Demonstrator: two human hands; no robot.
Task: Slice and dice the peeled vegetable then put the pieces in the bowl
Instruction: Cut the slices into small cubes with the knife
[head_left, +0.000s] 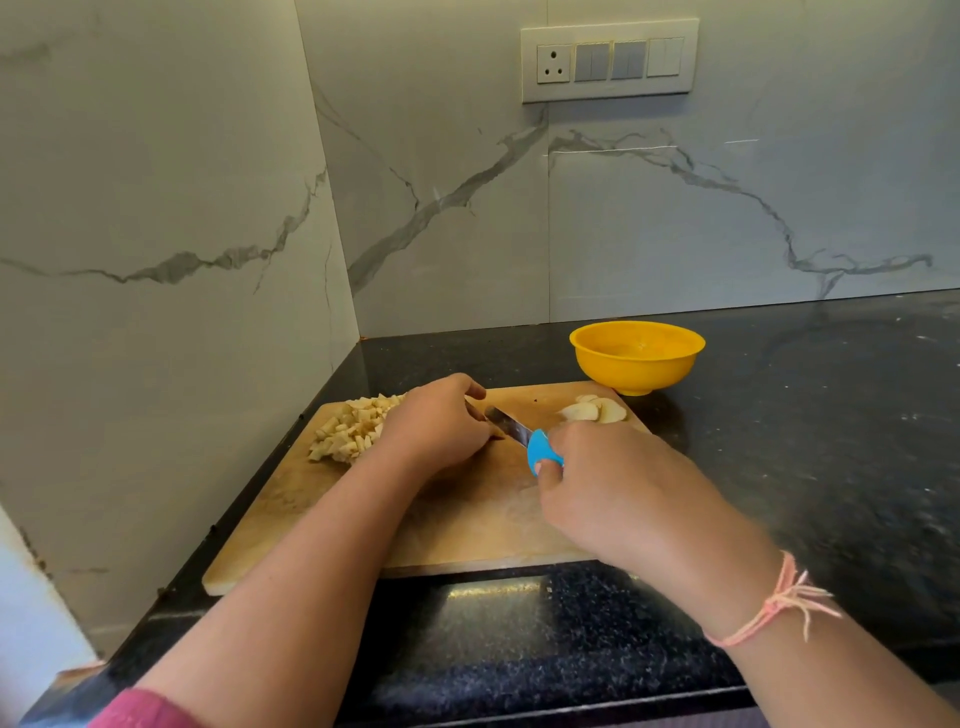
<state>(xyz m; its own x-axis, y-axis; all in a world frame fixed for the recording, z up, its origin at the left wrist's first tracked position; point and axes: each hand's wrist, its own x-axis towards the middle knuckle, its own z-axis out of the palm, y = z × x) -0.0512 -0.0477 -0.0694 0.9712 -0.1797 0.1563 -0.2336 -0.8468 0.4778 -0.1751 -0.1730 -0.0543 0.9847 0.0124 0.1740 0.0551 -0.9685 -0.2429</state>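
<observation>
A wooden cutting board (467, 525) lies on the black counter. A heap of pale diced vegetable pieces (353, 426) sits at its far left. Several pale slices (589, 410) lie at its far right. My right hand (618, 488) grips a knife by its blue handle (543, 451), and the blade (509, 423) points left toward my left hand (441, 421). That hand is curled over the board beside the diced heap; what it holds down is hidden under its fingers. A yellow bowl (636, 358) stands just behind the board's far right corner and looks empty.
Marble-patterned walls (182, 234) close the corner at the left and back. A switch panel (610, 60) is on the back wall. The black speckled counter (831, 441) stretches to the right of the board and bowl.
</observation>
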